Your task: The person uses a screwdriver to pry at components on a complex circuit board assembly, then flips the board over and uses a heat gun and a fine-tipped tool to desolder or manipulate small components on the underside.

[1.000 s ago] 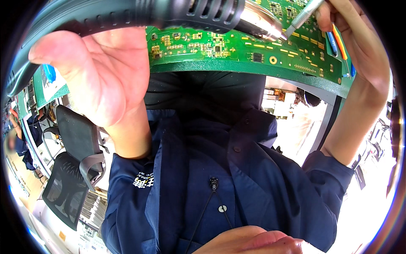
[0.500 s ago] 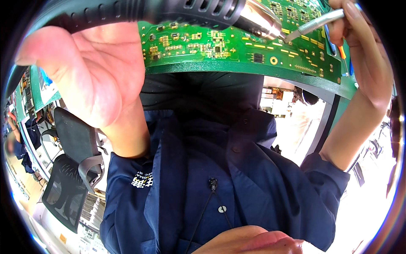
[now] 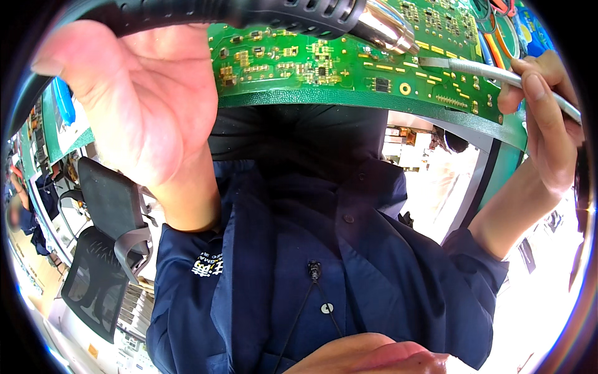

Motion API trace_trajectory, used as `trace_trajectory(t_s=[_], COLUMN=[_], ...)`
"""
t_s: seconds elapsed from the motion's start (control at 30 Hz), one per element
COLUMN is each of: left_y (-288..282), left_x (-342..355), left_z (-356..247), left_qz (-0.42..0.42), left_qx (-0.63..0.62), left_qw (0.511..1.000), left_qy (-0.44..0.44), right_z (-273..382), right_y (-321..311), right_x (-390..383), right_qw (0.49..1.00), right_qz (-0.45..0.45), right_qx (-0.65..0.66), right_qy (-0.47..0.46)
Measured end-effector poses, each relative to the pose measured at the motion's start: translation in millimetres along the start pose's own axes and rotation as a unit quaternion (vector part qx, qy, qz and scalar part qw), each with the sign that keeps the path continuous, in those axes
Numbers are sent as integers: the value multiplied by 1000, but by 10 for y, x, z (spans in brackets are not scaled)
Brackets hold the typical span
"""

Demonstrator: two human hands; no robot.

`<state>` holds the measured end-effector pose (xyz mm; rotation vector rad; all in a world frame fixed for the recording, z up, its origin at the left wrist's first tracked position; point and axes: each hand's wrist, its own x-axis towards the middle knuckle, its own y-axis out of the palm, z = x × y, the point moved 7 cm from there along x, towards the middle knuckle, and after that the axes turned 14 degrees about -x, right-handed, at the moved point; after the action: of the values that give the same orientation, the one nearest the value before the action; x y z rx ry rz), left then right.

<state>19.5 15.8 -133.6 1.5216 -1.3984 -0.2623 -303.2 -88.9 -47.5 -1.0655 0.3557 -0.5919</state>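
The fingers of the left hand are mostly hidden behind the black hot-air gun, so how far they are closed, and whether the handle is gripped by them, cannot be told; only the open palm and the outstretched thumb are shown. The upper side of the hot-air gun is cut off by the top edge, as is the far part of the green circuit board, which is laid on the green counter. By the right hand, a silver craft knife is held, pinched between closed thumb and fingers. Its blade is pointed leftward over the circuit board, just beside the metal nozzle; whether the surface is touched by either cannot be made out.

Compared with half a second ago, the right hand has been brought lower and farther right, and the craft knife has been swung so that its handle now slopes down to the right. More of the coloured cables is exposed at upper right, while the left hand is little changed.
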Motion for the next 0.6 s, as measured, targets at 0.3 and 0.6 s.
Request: trace_trajectory(t_s=[0.3,0.6], left_y=[15,18], left_x=[-9,-26], left_z=[7,10], left_qz=[-1,3], left_qx=[2,-3], left_qw=[1000,1000], left_qy=[-1,-1], right_z=[704,1207], right_y=[-55,191], right_x=[-159,-103], right_qw=[945,927], right_qz=[-37,-10], right_qx=[-325,-373], right_qy=[-19,-35])
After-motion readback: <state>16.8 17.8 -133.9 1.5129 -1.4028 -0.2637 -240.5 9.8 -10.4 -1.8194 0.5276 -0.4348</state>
